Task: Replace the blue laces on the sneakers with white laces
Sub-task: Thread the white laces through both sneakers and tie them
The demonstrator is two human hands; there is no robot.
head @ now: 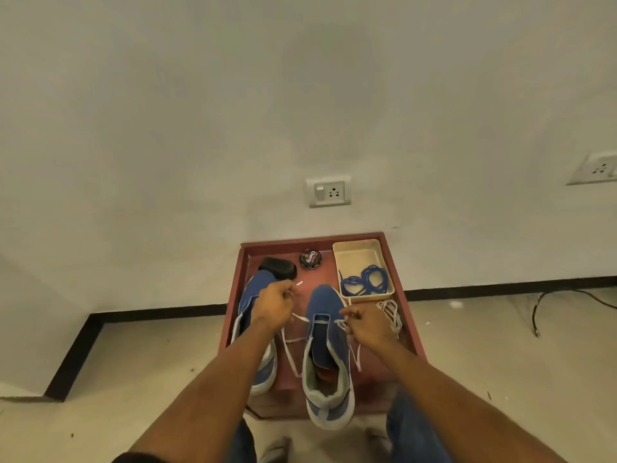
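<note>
The right sneaker, blue with a pale sole, lies nearest, its heel hanging over the near edge of the reddish wooden surface and its toe pointing at the wall. A white lace is threaded through its lowest eyelets, and both loose ends trail on either side of this sneaker. The left hand, just beyond and left of the sneaker's toe, pinches one lace end, its fingers curled around it with the tip sticking out. The right hand, at the sneaker's right side, pinches the other end between curled fingers. The left sneaker lies beside it to the left, partly under the left forearm. Beyond the right sneaker's toe, a cream tray holds the coiled blue laces. A second white lace lies bundled just right of the right hand. Farther back sit a black brush and a round polish tin.
</note>
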